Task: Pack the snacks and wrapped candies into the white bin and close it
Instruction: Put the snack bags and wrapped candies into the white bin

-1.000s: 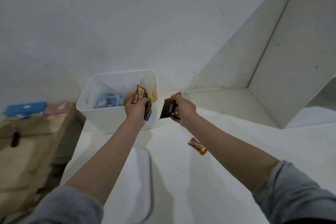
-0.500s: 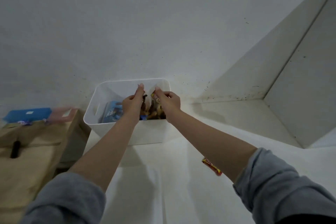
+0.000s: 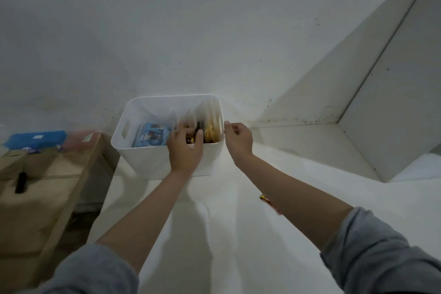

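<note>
Nearest to us, both forearms reach forward over the white table point(image 3: 238, 234), grey sleeves pushed back. On the table, partly hidden under the right forearm, we note one wrapped candy point(image 3: 268, 200), red and yellow, not yet packed. We find nothing that we can name as a lid.

Further out, the white bin point(image 3: 152, 160) stands at the far edge of the table against the wall, open at the top. The left hand point(image 3: 185, 148) reaches over the bin's near rim, fingers spread and dipping among the dark-wrapped candies point(image 3: 191, 139) inside; we cannot tell whether it grips any of them or merely settles them. The right hand point(image 3: 238, 138) hovers just outside the bin's right wall, fingers loosely curled, holding nothing that we can see.

Inside the bin, a blue snack packet point(image 3: 151, 136) lies to the left and a yellow snack bag point(image 3: 211, 132) stands at the right.

We judge the step in hand to be the depositing of candies, with packing almost done. The next move, in our view, calls for the right hand to draw back and pick up the candy on the table, then for the lid to be located.

To the far left, a wooden unit point(image 3: 47, 186) carries a blue case point(image 3: 35, 139).
</note>
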A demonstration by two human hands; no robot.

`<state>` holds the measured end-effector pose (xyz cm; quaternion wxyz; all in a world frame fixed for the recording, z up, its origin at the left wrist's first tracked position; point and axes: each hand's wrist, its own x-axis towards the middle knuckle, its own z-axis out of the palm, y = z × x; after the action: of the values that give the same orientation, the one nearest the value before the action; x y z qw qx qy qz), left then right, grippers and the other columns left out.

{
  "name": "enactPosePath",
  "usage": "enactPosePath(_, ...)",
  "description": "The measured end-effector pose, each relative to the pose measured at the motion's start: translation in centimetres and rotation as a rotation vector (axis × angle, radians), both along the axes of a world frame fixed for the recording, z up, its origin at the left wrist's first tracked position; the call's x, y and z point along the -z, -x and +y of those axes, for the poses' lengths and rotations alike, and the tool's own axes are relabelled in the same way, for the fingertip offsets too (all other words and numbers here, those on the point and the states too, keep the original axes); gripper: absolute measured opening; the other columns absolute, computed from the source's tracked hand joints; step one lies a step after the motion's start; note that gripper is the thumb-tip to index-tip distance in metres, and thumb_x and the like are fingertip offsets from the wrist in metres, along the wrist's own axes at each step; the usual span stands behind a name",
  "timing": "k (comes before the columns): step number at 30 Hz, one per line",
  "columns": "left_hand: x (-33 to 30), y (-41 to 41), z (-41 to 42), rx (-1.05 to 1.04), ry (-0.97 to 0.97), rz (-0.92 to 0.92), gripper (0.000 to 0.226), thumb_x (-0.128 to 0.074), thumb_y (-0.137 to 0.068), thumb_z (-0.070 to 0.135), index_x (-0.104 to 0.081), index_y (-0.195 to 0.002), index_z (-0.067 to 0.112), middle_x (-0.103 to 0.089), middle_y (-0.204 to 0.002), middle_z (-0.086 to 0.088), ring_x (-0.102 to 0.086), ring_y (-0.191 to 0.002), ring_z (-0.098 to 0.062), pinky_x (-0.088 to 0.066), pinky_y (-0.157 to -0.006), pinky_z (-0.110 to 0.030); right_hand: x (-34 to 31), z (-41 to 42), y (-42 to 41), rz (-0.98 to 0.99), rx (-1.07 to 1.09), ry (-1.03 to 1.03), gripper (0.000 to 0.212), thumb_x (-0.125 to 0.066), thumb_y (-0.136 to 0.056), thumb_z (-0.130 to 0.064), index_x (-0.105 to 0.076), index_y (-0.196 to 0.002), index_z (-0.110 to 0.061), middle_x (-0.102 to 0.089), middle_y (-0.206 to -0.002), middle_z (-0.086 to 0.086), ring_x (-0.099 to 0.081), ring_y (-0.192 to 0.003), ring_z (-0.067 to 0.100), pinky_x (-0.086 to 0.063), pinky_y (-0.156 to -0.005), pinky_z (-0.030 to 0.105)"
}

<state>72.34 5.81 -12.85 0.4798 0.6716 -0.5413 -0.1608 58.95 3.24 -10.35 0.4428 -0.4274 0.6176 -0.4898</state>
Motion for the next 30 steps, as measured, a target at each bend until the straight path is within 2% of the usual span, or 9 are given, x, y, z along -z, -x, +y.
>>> enactPosePath(4, 4.4, 3.6, 4.4, 0.017, -0.019, -0.112, 0.039, -0.064, -0.083, 0.037, -0.058, -0.111, 0.01, -0.051, -0.117, -0.012, -0.047, -0.11, -0.025, -0.04, -0.089, -0.027, 4.4, 3.5, 4.4, 0.194, -0.006, 0.0, 0.017, -0.059, -0.09, -0.032, -0.061, -0.091, -0.015, -0.064, -0.09, -0.001, -0.061, -0.09, 0.016, -0.048, -0.08, 0.028)
enactPosePath(9, 11.1, 7.0, 9.7, 0.239, -0.33, -0.174, 0.058, -0.065, -0.084, 0.037, -0.049, -0.13, 0.006, -0.037, -0.14, -0.015, -0.036, -0.133, -0.03, -0.039, -0.105, -0.037, 10.9, 8.0, 11.4, 0.556, 0.011, -0.15, 0.035, -0.061, -0.088, -0.036, -0.06, -0.115, -0.013, -0.055, -0.12, 0.013, -0.048, -0.117, 0.029, -0.036, -0.088, 0.031)
enactPosePath(14, 15.3, 9.6, 12.5, 0.382, -0.594, -0.333, 0.094, -0.029, -0.078, 0.066, -0.019, -0.148, 0.006, -0.004, -0.159, -0.016, 0.001, -0.148, -0.029, -0.012, -0.118, -0.043, 14.8, 10.6, 17.7, 0.881, 0.129, -0.354, 0.064, -0.064, -0.079, -0.054, -0.05, -0.13, -0.019, -0.039, -0.141, 0.018, -0.034, -0.131, 0.039, -0.031, -0.105, 0.052)
enactPosePath(16, 16.6, 10.2, 12.9, 0.399, -0.648, -0.499, 0.101, -0.015, -0.074, 0.071, -0.014, -0.15, 0.004, 0.0, -0.159, -0.018, 0.005, -0.147, -0.032, -0.008, -0.117, -0.048, 15.6, 10.5, 19.5, 0.907, 0.172, -0.432, 0.072, -0.063, -0.077, -0.059, -0.044, -0.135, -0.021, -0.03, -0.146, 0.017, -0.026, -0.136, 0.038, -0.025, -0.107, 0.058)
enactPosePath(18, 17.7, 10.6, 13.3, 0.39, -0.63, -0.631, 0.095, -0.021, -0.08, 0.067, -0.026, -0.146, -0.002, -0.012, -0.156, -0.026, -0.009, -0.145, -0.04, -0.019, -0.113, -0.055, 16.1, 10.1, 20.5, 0.886, 0.183, -0.478, 0.081, -0.062, -0.076, -0.063, -0.036, -0.14, -0.021, -0.022, -0.151, 0.017, -0.018, -0.139, 0.039, -0.019, -0.108, 0.063)
enactPosePath(20, 18.5, 11.0, 13.5, 0.359, -0.606, -0.661, 0.087, -0.031, -0.082, 0.061, -0.037, -0.141, -0.003, -0.023, -0.152, -0.028, -0.02, -0.142, -0.043, -0.027, -0.109, -0.057, 16.6, 9.4, 20.4, 0.794, 0.161, -0.512, 0.09, -0.059, -0.075, -0.068, -0.027, -0.146, -0.023, -0.014, -0.155, 0.019, -0.01, -0.143, 0.041, -0.012, -0.109, 0.066)
enactPosePath(24, 18.8, 11.2, 13.0, 0.33, -0.58, -0.654, 0.086, -0.04, -0.076, 0.059, -0.041, -0.138, -0.001, -0.028, -0.151, -0.026, -0.025, -0.141, -0.041, -0.029, -0.106, -0.058, 17.2, 7.8, 17.9, 0.754, 0.017, -0.513, 0.103, -0.057, -0.065, -0.081, -0.017, -0.149, -0.037, 0.002, -0.158, 0.02, 0.007, -0.145, 0.041, -0.004, -0.108, 0.068)
enactPosePath(28, 18.6, 11.1, 13.2, 0.331, -0.585, -0.656, 0.086, -0.036, -0.08, 0.062, -0.034, -0.143, 0.002, -0.02, -0.155, -0.022, -0.017, -0.144, -0.038, -0.024, -0.11, -0.055, 17.6, 6.8, 14.1, 0.89, -0.241, -0.483, 0.089, -0.051, -0.069, -0.081, -0.015, -0.144, -0.05, 0.01, -0.157, 0.019, 0.017, -0.142, 0.044, -0.005, -0.106, 0.07)
enactPosePath(30, 18.4, 11.1, 13.3, 0.324, -0.591, -0.638, 0.089, -0.031, -0.082, 0.064, -0.026, -0.147, 0.004, -0.01, -0.158, -0.02, -0.006, -0.146, -0.035, -0.015, -0.114, -0.053, 18.5, 7.0, 12.5, 1.031, -0.291, -0.417, 0.066, -0.049, -0.08, -0.07, -0.029, -0.139, -0.048, -0.002, -0.156, 0.02, 0.005, -0.142, 0.046, -0.014, -0.103, 0.071)
